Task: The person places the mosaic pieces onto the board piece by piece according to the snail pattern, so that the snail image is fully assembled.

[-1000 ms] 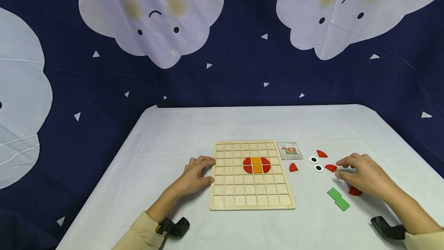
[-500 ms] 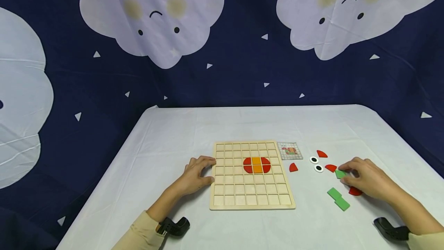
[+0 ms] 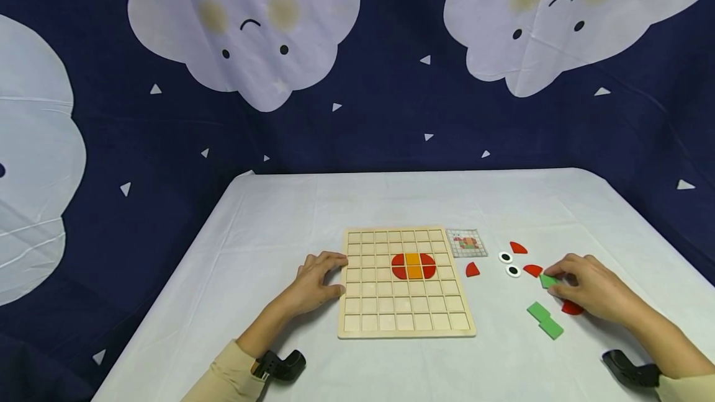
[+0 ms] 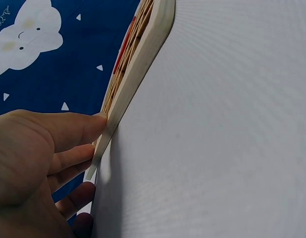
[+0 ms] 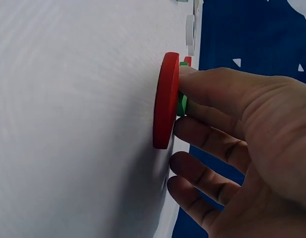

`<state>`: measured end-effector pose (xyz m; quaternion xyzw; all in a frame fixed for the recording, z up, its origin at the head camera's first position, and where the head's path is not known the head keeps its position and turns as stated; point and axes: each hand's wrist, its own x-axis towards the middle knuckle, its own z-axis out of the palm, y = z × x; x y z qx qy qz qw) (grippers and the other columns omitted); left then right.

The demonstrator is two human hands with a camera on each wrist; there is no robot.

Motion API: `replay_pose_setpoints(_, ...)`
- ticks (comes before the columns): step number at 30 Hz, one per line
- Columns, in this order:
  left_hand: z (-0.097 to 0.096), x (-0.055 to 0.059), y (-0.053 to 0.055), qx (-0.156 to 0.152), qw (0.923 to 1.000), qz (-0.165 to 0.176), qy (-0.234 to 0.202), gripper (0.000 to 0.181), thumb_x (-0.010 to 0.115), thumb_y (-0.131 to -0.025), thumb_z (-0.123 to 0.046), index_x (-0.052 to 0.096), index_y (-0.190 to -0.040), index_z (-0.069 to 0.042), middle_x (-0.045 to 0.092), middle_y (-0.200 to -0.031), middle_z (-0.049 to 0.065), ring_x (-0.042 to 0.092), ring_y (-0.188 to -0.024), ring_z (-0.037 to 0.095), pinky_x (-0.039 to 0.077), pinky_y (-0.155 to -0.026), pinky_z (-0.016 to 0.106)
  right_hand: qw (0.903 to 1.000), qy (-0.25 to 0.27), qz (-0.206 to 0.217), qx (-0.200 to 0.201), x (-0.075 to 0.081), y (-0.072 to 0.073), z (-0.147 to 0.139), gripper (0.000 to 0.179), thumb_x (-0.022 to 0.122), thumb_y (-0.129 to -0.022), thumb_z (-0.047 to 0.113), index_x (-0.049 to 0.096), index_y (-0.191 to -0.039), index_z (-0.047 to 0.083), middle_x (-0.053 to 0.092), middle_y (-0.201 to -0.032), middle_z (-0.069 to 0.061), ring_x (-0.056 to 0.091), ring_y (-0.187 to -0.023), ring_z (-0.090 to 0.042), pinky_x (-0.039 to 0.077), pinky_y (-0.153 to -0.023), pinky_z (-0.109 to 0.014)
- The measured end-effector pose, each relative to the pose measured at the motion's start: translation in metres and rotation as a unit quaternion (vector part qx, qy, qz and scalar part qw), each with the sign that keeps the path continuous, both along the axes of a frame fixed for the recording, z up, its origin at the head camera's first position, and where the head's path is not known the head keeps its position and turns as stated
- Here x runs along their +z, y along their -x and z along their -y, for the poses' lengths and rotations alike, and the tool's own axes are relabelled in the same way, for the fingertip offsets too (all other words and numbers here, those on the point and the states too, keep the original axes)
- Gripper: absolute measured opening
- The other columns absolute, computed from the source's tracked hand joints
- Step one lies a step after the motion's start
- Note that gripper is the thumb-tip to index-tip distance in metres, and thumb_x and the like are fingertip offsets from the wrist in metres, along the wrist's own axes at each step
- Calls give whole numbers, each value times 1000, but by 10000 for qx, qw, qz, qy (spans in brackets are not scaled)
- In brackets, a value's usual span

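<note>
My left hand (image 3: 315, 283) touches the left rim of a wooden grid board (image 3: 413, 322) with thumb and fingertips, fingers apart. On the board, red quarter-circle pieces (image 3: 428, 260) flank orange squares (image 3: 413, 265). At the right, my right hand (image 3: 592, 284) pinches a green tile (image 3: 548, 281) at the table between thumb and index finger; the fingers partly cover it. A red quarter-circle (image 5: 166, 101) lies close beside the thumb in the right wrist view. In the left wrist view, the thumb meets the board's edge (image 4: 135, 74).
Two more green tiles (image 3: 544, 320) lie nearer the front. Two white eye discs (image 3: 505, 257) and loose red quarter-circles (image 3: 517, 247) are scattered behind them. A picture card (image 3: 467, 242) sits at the board's upper right corner. White cloth (image 3: 391, 197) covers the table.
My right hand has shifted slightly right, so more of the green tile shows between its fingers; over the last half second it stays put. The left hand and board have not moved.
</note>
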<state>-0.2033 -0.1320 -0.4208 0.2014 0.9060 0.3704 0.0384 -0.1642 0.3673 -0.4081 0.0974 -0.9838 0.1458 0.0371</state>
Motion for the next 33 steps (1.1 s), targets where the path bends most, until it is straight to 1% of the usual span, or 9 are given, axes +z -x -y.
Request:
replay_pose_setpoints(6,0,-1,0,-8,10000,-12,17,49,72,-80,-13,58,-127,-8,52,-134,-1,38,-106,16,23,-85,35,10000,49,-66,15,7,-2,10,30,76,-75,27,71,-100,13,65,-98,-1,46,-87,-14,36,-67,-25)
replay_pose_setpoints(14,0,-1,0,3,10000,0,-2,49,72,-80,-13,58,-127,-8,52,-135,-1,38,-107,16,23,-85,36,9988,57,-353,333,24,-2,44,26,76,-75,25,71,-99,18,65,-96,6,48,-89,-14,40,-71,-30)
replay_pose_setpoints(16,0,-1,0,11,10000,1,-3,49,72,-80,-13,58,-126,-8,52,-134,-1,38,-106,16,23,-85,35,9983,112,-367,447,26,0,54,26,77,-75,25,71,-99,17,65,-96,5,48,-89,-15,41,-71,-32)
replay_pose_setpoints(18,0,-1,0,21,10000,-10,-5,49,72,-79,-13,58,-126,-8,52,-134,-1,38,-106,16,23,-85,35,9977,252,-325,545,28,1,65,25,77,-75,24,71,-99,16,66,-101,0,52,-96,-22,44,-77,-40)
replay_pose_setpoints(22,0,-2,0,23,10000,-15,-2,49,72,-79,-13,58,-126,-8,52,-134,-1,38,-106,15,23,-85,35,9949,424,-439,805,29,3,87,22,77,-75,20,71,-96,18,65,-101,1,53,-102,-24,44,-83,-46)
replay_pose_setpoints(27,1,-3,1,9,10000,-39,23,49,72,-80,-13,58,-126,-9,52,-134,-2,38,-105,15,23,-84,34,9916,448,-591,1057,25,7,116,20,76,-75,20,71,-95,23,64,-97,11,50,-92,-11,44,-78,-35)
replay_pose_setpoints(29,1,-2,1,1,10000,-49,38,49,72,-80,-14,58,-126,-8,52,-134,-2,38,-104,15,24,-84,34,9903,509,-575,1154,23,9,127,21,76,-76,20,71,-95,22,65,-97,10,52,-98,-15,45,-80,-36)
replay_pose_setpoints(30,1,-2,0,1,10000,-49,39,49,72,-80,-14,58,-126,-8,52,-134,-2,38,-104,15,24,-84,34,9899,544,-537,1194,22,9,133,20,76,-76,20,71,-96,22,65,-97,9,54,-104,-20,45,-85,-40)
replay_pose_setpoints(33,1,-2,0,4,10000,-15,30,49,72,-80,-14,58,-127,-8,52,-134,-2,38,-105,15,24,-85,34,9874,653,-498,1351,20,13,149,21,76,-75,19,72,-95,20,64,-93,8,55,-109,-28,42,-94,-49)
